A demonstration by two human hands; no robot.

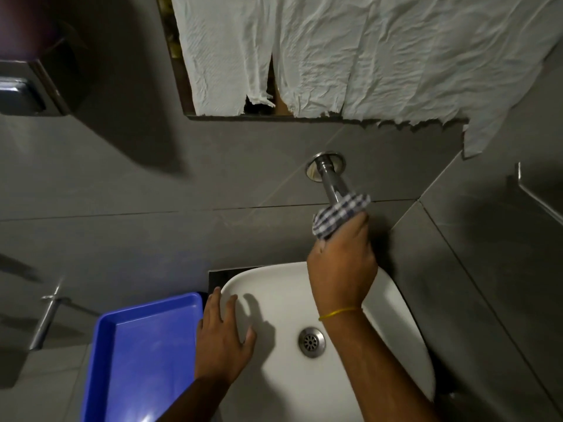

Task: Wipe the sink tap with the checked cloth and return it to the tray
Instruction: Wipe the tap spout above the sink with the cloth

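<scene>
A chrome tap (328,175) juts out of the grey tiled wall above a white sink (274,303). My right hand (341,263) grips the blue-and-white checked cloth (338,213), which is wrapped around the tap's outer end and hides the spout tip. My left hand (224,333) rests flat on the sink's left rim, fingers spread, holding nothing. A blue plastic tray (143,351) sits left of the sink with nothing in it.
A mirror covered with crumpled white paper (350,53) hangs above the tap. A metal dispenser (21,89) is on the wall at upper left, a metal handle (45,318) at lower left. The sink's drain (311,342) lies between my arms.
</scene>
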